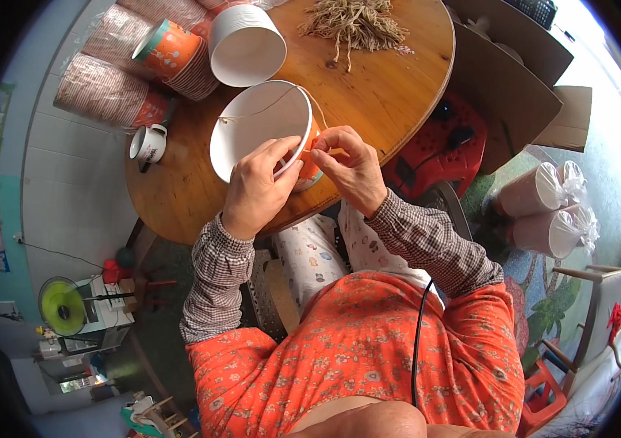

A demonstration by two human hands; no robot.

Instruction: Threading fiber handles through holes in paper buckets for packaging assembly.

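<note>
A large paper bucket, white inside and orange outside, is tilted at the near edge of the round table with its mouth toward me. My left hand grips its rim on the near right, thumb and fingers on either side of the wall. Tan twine runs across the mouth from a knot inside the far left wall and loops over the rim. Close beside the left fingertips, my right hand pinches the twine against the bucket's orange outer side. The exact spot between the fingertips is partly hidden.
Nested white buckets and orange-printed bucket stacks stand at the back left. A white mug sits near the table's left edge. A heap of twine lies at the back. Right of the wooden table are cardboard boxes and a red stool.
</note>
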